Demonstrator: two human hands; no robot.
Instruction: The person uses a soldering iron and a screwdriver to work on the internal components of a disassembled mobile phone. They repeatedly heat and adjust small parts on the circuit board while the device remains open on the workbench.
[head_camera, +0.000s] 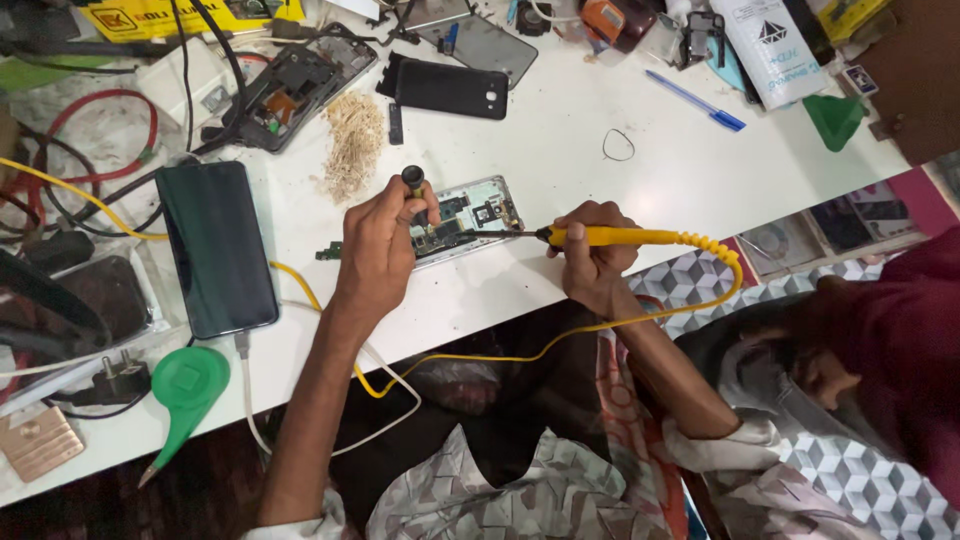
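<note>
table: white worktop (560, 170), cluttered | floor: dark, under table edge (230, 480) | light: even

left hand (378, 245): bare, no rings | right hand (590, 262): bare | forearms uncovered | garment near white table (560, 150) edge: grey-white geometric cube print, red trim

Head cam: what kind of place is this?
Likely a phone repair bench. The right hand holds a yellow soldering iron to an opened phone; the left hand grips a small tool. More stripped phones and cables lie about.
</note>
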